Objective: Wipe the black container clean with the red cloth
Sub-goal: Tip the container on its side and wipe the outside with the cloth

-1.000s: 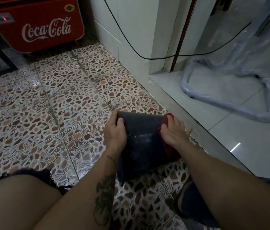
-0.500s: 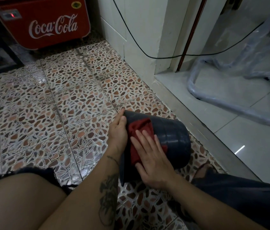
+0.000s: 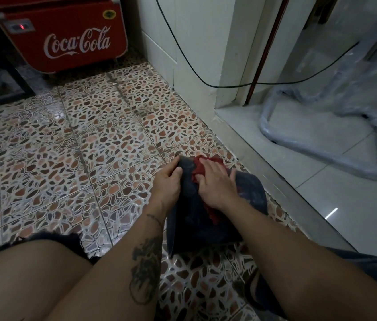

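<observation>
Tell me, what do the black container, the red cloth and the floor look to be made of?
Container: probably plastic, matte black, smooth thin wall with dusty pale smears. Cloth: soft woven fabric, judging by how it bunches and folds under the right hand. Floor: glazed ceramic tile, pebble-mosaic pattern, glossy with light reflections and straight grout lines.

The scene is dim and flat, with soft indoor light and no hard shadows. The patterned floor tiles [image 3: 85, 144] give off pale, smeared reflections, and a small bright streak of glare sits on the white floor [image 3: 331, 213] at right. The wide lens bows the wall edge [image 3: 226, 66] and stretches things near the borders. The near legs and forearms look soft and slightly blurred.
</observation>
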{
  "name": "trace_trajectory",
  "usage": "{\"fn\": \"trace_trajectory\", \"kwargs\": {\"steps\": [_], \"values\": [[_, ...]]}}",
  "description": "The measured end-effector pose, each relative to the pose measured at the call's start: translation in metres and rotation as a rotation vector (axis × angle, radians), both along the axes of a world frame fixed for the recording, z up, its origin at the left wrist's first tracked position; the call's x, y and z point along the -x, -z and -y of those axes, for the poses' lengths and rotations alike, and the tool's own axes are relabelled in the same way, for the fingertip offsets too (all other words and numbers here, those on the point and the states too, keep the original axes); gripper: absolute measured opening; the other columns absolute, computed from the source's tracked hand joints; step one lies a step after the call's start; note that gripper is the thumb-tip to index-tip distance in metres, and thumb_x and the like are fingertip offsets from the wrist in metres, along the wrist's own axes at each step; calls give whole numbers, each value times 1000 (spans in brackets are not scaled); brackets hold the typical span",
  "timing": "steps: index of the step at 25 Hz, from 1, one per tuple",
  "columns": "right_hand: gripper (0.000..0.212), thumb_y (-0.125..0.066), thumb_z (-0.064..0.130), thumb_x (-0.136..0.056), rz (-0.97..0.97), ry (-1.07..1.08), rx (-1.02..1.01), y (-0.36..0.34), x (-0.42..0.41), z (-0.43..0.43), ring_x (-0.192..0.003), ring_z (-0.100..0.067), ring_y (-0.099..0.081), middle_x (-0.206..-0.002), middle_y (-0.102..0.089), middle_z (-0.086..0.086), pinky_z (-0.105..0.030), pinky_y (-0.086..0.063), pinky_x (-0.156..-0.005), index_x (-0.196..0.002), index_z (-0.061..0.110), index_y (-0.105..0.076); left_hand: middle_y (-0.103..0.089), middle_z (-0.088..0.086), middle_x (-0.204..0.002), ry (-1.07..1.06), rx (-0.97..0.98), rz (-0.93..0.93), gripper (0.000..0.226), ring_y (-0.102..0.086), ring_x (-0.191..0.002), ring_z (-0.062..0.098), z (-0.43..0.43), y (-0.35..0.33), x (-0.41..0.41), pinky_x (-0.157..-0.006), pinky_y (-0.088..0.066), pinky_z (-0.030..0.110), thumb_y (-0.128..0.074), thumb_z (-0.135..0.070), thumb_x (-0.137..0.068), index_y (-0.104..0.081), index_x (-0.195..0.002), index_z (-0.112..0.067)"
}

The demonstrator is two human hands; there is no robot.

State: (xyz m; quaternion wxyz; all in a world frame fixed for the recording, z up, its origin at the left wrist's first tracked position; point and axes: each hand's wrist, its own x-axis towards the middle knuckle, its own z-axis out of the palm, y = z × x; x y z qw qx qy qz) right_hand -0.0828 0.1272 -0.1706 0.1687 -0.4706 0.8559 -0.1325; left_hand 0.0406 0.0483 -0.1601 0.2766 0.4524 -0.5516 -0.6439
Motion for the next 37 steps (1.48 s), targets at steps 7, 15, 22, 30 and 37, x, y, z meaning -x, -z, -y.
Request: {"fn": "trace_trajectory", "kwargs": {"steps": [7, 15, 22, 30, 37], "values": [[75, -35, 51, -91, -24, -171, 114, 17, -19, -62, -155, -15, -1, -169, -9, 7, -65, 10, -118, -158, 36, -6, -65, 5, -137, 131, 107, 144, 40, -60, -123, 16, 4, -5, 10, -112, -44, 34, -46, -11, -101, -66, -134, -17], [33, -39, 32, -103, 260, 328, -83, 14, 41, -44, -128, -31, -53, -140, -59, -8, -54, -28, -115, -132, 26, -54, -76, 5, -103, 71, 507, 370, 45, -68, -85, 31, -28, -7, -4, -81, -57, 42, -45, -20, -97, -62, -137, -32], [74, -41, 13, -88, 184, -116, 270, 1, -19, -60, -154, -14, -11, -166, -24, 11, -46, 7, -124, -156, 39, -30, -75, 10, -115, -127, 592, 303, 47, -70, -99, 29, -26, -10, 8, -94, -56, 42, -48, -1, -91, -66, -131, -18], [63, -36, 39, -102, 49, 433, -5, 25, 30, -109, -156, -22, -6, -170, -11, 4, -57, 5, -122, -161, 32, -13, -47, -7, -154, 117, 701, 485, 52, -48, -135, 19, -37, -8, 0, -111, -39, 40, -47, -19, -99, -46, -150, -24], [69, -36, 38, -89, 115, 235, 211, 27, 6, -125, -154, -17, -12, -166, -24, 4, -51, 1, -124, -158, 30, -30, -42, 10, -153, 130, 404, 649, 52, -40, -141, 32, -4, -20, 11, -117, -31, 45, -39, -24, -101, -40, -152, -17]]}}
